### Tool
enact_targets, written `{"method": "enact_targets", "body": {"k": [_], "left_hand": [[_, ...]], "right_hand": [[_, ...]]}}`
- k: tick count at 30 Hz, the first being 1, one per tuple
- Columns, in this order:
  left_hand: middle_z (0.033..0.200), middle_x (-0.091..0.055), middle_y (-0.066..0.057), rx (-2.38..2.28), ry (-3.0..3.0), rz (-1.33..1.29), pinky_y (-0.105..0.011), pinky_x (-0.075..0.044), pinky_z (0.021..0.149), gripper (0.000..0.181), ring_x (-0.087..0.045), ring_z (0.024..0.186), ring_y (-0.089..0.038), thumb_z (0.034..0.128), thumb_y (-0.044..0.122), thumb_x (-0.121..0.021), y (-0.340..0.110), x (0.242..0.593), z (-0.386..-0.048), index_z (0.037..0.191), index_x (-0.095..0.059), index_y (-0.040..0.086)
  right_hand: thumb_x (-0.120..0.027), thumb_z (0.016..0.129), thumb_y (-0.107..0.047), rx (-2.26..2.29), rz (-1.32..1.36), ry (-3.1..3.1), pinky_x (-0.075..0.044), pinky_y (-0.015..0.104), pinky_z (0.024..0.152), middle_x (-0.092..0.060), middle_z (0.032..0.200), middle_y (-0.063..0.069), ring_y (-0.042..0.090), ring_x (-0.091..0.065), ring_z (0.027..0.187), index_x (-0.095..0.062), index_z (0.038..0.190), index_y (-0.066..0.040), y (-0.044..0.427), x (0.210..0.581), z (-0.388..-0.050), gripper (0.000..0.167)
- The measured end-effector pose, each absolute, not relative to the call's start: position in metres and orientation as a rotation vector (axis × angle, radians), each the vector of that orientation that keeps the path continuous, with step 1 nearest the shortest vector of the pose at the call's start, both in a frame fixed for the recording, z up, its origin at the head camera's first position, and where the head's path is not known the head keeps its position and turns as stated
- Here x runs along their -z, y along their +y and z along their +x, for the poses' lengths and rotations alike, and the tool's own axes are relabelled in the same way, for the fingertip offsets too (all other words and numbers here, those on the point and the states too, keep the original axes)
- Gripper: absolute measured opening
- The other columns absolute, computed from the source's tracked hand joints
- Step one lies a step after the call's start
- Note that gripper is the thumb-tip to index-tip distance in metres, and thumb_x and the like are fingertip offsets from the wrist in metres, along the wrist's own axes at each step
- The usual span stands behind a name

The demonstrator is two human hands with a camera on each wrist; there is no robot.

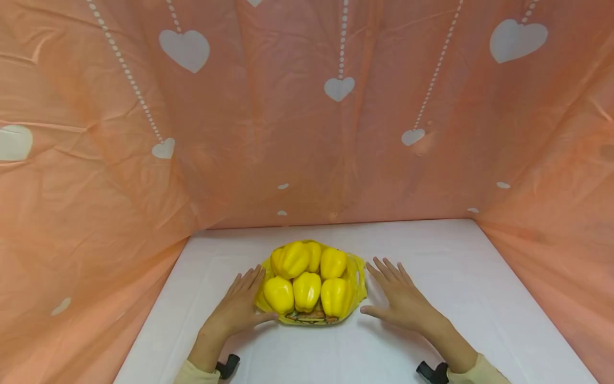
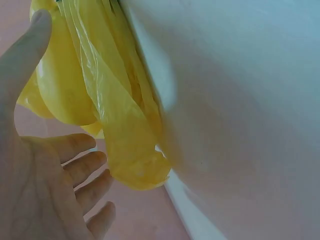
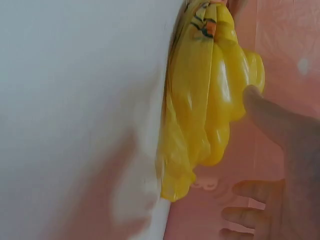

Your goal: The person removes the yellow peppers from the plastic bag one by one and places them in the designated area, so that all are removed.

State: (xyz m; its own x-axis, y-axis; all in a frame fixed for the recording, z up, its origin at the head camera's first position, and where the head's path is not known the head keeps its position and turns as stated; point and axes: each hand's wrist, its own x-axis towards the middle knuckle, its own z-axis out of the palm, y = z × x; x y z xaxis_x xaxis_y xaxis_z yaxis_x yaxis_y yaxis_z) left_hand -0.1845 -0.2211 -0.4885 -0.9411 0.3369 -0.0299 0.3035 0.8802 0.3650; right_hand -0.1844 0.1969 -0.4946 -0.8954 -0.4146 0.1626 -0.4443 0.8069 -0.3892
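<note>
Several yellow bell peppers (image 1: 306,292) sit in two rough rows on a yellow plastic bag (image 1: 360,288), which has dark and orange print along its front edge. My left hand (image 1: 240,306) is at the left side of the bag, fingers straight and spread; in the left wrist view the hand (image 2: 45,170) shows its palm beside the bag (image 2: 120,115), holding nothing. On the right side, my right hand (image 1: 405,304) has straight, spread fingers a little apart from the bag. The right wrist view shows that hand (image 3: 285,165) empty beside the peppers (image 3: 225,80).
A white table (image 1: 307,357) lies under the bag. Behind it and at both sides hangs an orange-pink cloth (image 1: 288,133) with white hearts and dotted lines. Black bands with dark pieces are at both wrists, by the light sleeves.
</note>
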Motion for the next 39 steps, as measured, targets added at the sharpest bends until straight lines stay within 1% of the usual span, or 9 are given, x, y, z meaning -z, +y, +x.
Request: {"method": "enact_targets", "body": {"k": [8,12,21,26,33,39], "left_hand": [[0.176,-0.022,-0.023,-0.549,2.939,0.511,-0.058,-0.010,0.135,0.123,-0.023,0.162,-0.043,0.0833,0.064,-0.084,-0.219,0.492,-0.189,0.167,-0.026,-0.005],[0.176,-0.022,-0.024,-0.568,2.923,0.508,-0.059,-0.010,0.135,0.125,-0.022,0.162,-0.044,0.0824,0.063,-0.086,-0.219,0.493,-0.190,0.167,-0.026,-0.006],[0.176,-0.021,-0.025,-0.564,2.914,0.542,-0.058,-0.012,0.135,0.126,-0.022,0.162,-0.045,0.0820,0.062,-0.087,-0.218,0.495,-0.193,0.167,-0.024,-0.007],[0.175,-0.021,-0.026,-0.577,2.913,0.546,-0.059,-0.012,0.135,0.127,-0.022,0.162,-0.045,0.0809,0.060,-0.089,-0.218,0.499,-0.194,0.167,-0.024,-0.008],[0.175,-0.022,-0.026,-0.585,2.911,0.536,-0.058,-0.012,0.135,0.128,-0.022,0.162,-0.044,0.0800,0.058,-0.091,-0.218,0.501,-0.196,0.167,-0.023,-0.007],[0.175,-0.021,-0.026,-0.593,2.902,0.525,-0.057,-0.011,0.135,0.128,-0.021,0.162,-0.044,0.0800,0.057,-0.091,-0.217,0.498,-0.196,0.167,-0.023,-0.008]], "right_hand": [[-0.076,0.090,-0.067,-0.648,0.741,-2.881,-0.018,0.064,0.132,-0.035,0.172,0.019,0.044,-0.029,0.160,-0.043,0.164,-0.005,0.181,0.497,-0.185,0.102],[-0.075,0.091,-0.068,-0.679,0.781,-2.874,-0.020,0.063,0.132,-0.037,0.171,0.020,0.045,-0.030,0.159,-0.046,0.162,-0.002,0.173,0.498,-0.186,0.101],[-0.080,0.090,-0.062,-0.719,0.842,-2.856,-0.023,0.062,0.131,-0.039,0.170,0.020,0.047,-0.035,0.156,-0.043,0.164,-0.005,0.155,0.503,-0.185,0.100],[-0.080,0.089,-0.064,-0.709,0.838,-2.858,-0.027,0.062,0.130,-0.042,0.167,0.020,0.047,-0.039,0.154,-0.046,0.161,-0.005,0.149,0.504,-0.184,0.099],[-0.085,0.085,-0.060,-0.690,0.847,-2.825,-0.039,0.064,0.123,-0.050,0.161,0.018,0.042,-0.047,0.147,-0.049,0.159,-0.006,0.143,0.505,-0.183,0.098],[-0.090,0.083,-0.056,-0.647,0.844,-2.772,-0.048,0.061,0.116,-0.058,0.151,0.015,0.037,-0.055,0.139,-0.054,0.154,-0.007,0.138,0.504,-0.181,0.094]]}}
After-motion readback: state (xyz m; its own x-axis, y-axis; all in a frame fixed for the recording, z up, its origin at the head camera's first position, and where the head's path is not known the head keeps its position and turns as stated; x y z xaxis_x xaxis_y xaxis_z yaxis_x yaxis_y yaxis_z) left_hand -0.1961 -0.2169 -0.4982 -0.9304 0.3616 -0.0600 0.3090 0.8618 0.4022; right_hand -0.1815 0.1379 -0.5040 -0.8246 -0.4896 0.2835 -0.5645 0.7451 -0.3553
